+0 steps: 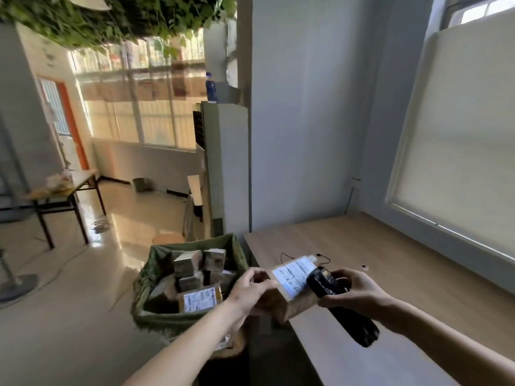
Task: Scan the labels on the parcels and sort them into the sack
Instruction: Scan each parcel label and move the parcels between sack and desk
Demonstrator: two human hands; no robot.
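Note:
My left hand [250,288] grips the left end of a brown cardboard parcel [295,298] at the near left corner of the wooden table [404,260]. A white label [295,273] faces up on the parcel, lit bluish at its near edge. My right hand [354,291] holds a black handheld scanner [334,296] with its head right over the label. Left of the table stands a green sack [237,249], open at the top, holding several labelled parcels [195,274].
A thin black cable [287,256] lies on the table behind the parcel, and a small round object [364,267] sits further right. A grey wall and a blinded window [459,151] border the table. A tall white cabinet [225,168] stands behind the sack. A dark-legged table [64,196] stands far left.

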